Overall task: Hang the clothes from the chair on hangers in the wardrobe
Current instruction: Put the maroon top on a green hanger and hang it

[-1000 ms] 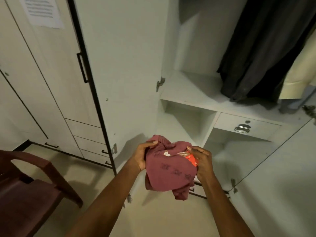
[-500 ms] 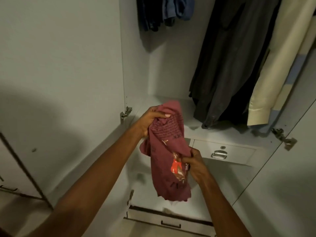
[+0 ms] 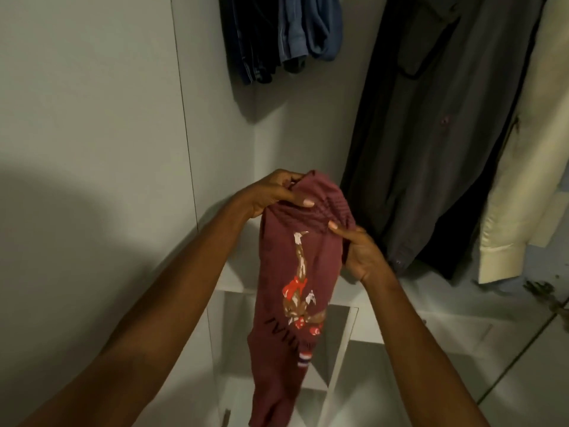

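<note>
Holding bunched maroon printed shirt point(image 3: 286, 306) | left hand point(image 3: 271, 194) | right hand point(image 3: 363, 254)

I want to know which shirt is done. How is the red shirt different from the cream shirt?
The red shirt is bunched up in both hands, left hand and right hand; the cream shirt hangs straight in the wardrobe. The red shirt has a picture printed on it; the cream shirt looks plain. Both are clothes.
</note>
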The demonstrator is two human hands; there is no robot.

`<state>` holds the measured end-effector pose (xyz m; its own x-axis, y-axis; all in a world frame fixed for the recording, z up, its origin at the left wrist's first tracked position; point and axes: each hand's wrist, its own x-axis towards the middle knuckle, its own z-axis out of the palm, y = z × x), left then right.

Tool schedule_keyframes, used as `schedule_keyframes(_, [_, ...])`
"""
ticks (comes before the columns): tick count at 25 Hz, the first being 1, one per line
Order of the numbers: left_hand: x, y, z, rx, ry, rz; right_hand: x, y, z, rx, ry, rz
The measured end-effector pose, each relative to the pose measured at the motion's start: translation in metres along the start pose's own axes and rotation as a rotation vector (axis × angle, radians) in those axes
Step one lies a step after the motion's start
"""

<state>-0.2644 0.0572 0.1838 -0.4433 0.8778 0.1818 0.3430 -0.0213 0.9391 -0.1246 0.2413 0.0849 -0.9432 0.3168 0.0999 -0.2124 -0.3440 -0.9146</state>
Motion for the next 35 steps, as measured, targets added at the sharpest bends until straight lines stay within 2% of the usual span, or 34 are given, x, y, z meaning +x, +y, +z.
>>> schedule_keyframes(2, [0.011, -0.007, -0.026, 0.288, 0.061, -0.070, 0.022, -0.015, -0.021, -0.015, 0.115, -0.077])
schedule_keyframes(5, [0.035, -0.023, -0.057, 0.891, 0.127, -0.243, 0.050, -0.028, -0.040, -0.086, 0.272, -0.111])
schedule_keyframes(7, [0.052, -0.030, -0.066, 1.070, 0.337, -0.234, 0.071, -0.034, -0.041, -0.200, 0.307, -0.174])
schedule_keyframes(9, [0.064, -0.034, -0.063, 1.150, 0.590, -0.207, 0.099, -0.040, -0.037, -0.233, 0.329, -0.244])
schedule_keyframes(11, [0.077, -0.045, -0.058, 1.226, 0.719, -0.197, 0.127, -0.037, -0.034, -0.280, 0.295, -0.278])
schedule_keyframes(16, [0.080, -0.124, -0.037, 1.132, 0.677, -0.354, 0.147, 0.018, -0.044, -0.492, 0.087, -0.053])
schedule_keyframes(19, [0.041, -0.175, -0.014, 0.942, 0.647, -0.324, 0.139, 0.072, -0.070, -0.653, 0.047, 0.061])
schedule_keyframes(22, [-0.005, -0.209, 0.013, 0.721, 0.609, -0.293, 0.110, 0.112, -0.090, -0.689, 0.010, 0.131])
schedule_keyframes(24, [-0.033, -0.222, 0.036, 0.668, 0.568, -0.192, 0.090, 0.125, -0.095, -0.711, 0.001, 0.085])
schedule_keyframes(27, [-0.068, -0.228, 0.067, 0.824, 0.606, -0.054, 0.069, 0.125, -0.095, -0.648, 0.044, 0.012])
schedule_keyframes(30, [-0.095, -0.237, 0.092, 1.033, 0.682, 0.055, 0.035, 0.126, -0.092, -0.859, 0.100, -0.150])
schedule_keyframes(32, [-0.107, -0.244, 0.112, 1.186, 0.661, 0.030, 0.000, 0.136, -0.089, -0.996, 0.133, -0.315])
schedule_keyframes(35, [-0.114, -0.254, 0.123, 1.373, 0.515, -0.171, -0.049, 0.157, -0.082, -1.057, 0.160, -0.528])
